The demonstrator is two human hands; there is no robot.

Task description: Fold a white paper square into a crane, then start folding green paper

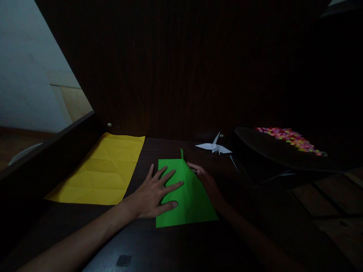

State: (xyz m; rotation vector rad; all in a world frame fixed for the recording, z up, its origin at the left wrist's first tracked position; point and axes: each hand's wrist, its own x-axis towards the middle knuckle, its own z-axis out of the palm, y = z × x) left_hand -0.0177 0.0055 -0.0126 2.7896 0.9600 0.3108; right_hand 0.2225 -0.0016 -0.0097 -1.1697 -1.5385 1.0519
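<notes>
Folding step: left hand (154, 194) spread flat, pinning green paper (185, 196) to table (159, 245); right hand (205, 180) fingertips press the slanted edge. Next calls for firm creasing, I judge.

Green paper (190, 196) lying flat on dark table, folded into a tall panel, creased down its middle, small tip sticking up at far edge. Left hand (154, 194) pressing its left half; right hand (205, 181) touching its right edge.
</notes>
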